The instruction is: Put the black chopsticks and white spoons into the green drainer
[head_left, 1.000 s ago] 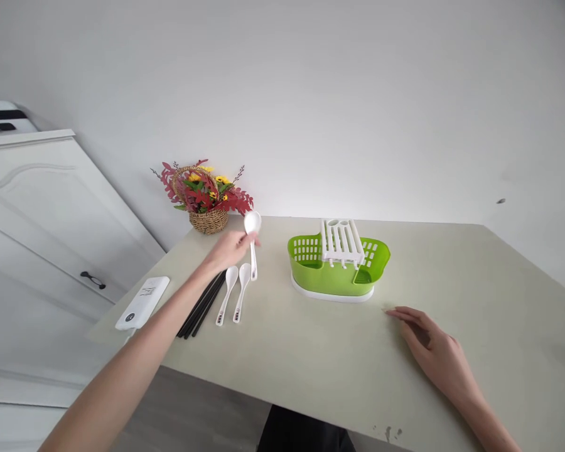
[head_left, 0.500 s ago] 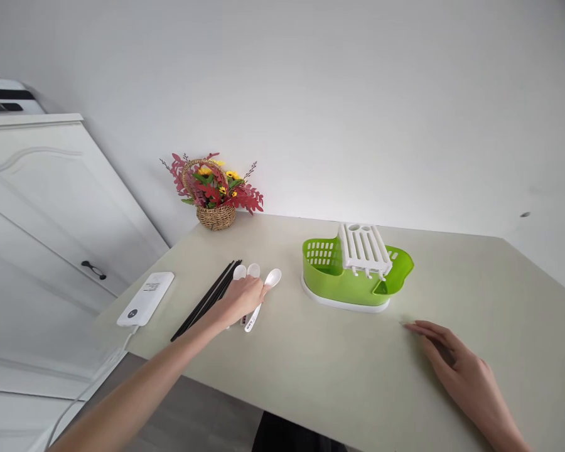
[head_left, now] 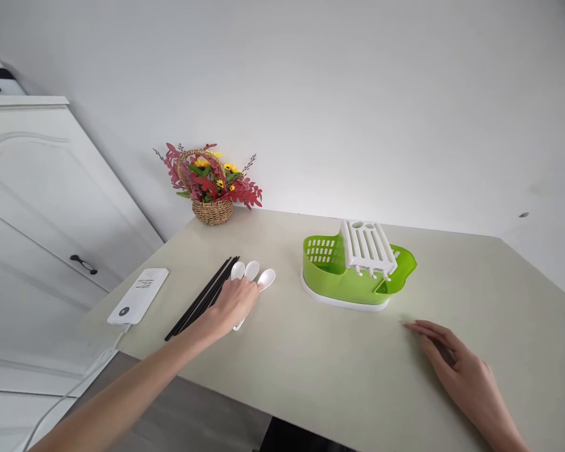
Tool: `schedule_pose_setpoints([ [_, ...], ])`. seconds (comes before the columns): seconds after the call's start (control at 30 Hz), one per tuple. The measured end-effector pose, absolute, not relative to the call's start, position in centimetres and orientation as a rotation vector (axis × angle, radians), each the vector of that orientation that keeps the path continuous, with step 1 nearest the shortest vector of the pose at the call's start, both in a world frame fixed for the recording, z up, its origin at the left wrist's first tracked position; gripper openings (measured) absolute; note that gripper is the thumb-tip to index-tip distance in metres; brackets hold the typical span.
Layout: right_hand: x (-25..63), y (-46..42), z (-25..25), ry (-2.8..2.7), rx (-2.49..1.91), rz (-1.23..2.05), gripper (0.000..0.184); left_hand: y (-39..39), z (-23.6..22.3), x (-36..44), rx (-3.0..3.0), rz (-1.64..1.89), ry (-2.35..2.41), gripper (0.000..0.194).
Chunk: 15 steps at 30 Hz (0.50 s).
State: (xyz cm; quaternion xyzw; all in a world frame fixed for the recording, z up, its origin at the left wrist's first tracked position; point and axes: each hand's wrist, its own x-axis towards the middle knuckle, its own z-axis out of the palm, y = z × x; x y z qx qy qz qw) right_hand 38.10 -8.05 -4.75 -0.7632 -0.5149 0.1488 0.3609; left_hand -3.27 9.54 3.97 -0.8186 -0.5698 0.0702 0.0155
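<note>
My left hand (head_left: pixel 231 302) rests on the table with its fingers curled over the handles of three white spoons (head_left: pixel 266 279). Their bowls stick out side by side beyond my fingertips. The rightmost spoon's handle runs under my fingers, which still seem closed on it. Several black chopsticks (head_left: pixel 198 301) lie just left of the spoons, touching my hand's side. A green cutlery drainer (head_left: pixel 327 276) with a white slotted insert (head_left: pixel 366 246) stands to the right of the spoons. My right hand (head_left: pixel 459 367) lies flat on the table, fingers stretched out, holding nothing, in front of and right of the drainer.
A wicker basket of red and yellow flowers (head_left: pixel 211 185) stands at the back against the wall. A white power bank (head_left: pixel 138 295) with a cable lies near the table's left edge. A white cabinet door (head_left: pixel 37 207) stands to the left of the beige table (head_left: pixel 339 364).
My left hand brought the raised white spoon down and laid it on the table beside the other two spoons. My right hand stayed flat where it was.
</note>
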Motion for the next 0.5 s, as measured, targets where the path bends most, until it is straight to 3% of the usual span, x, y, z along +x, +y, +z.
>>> schedule_pose_setpoints([
  [0.2, 38.3, -8.0, -4.7, -1.324, -1.985, 0.387, 0.041, 8.9, 4.9, -3.0, -2.481, 0.19, -1.741, 0.033],
  [0.33, 38.4, -8.0, -4.8, -1.322, -1.97, 0.39, 0.041, 9.3, 8.1, -3.2, -2.372, 0.087, -1.765, 0.029],
  [0.5, 38.3, -8.0, -4.9, -1.325, -1.962, 0.391, 0.042, 7.5, 13.5, 1.5, -2.49, -0.603, -1.399, 0.018],
])
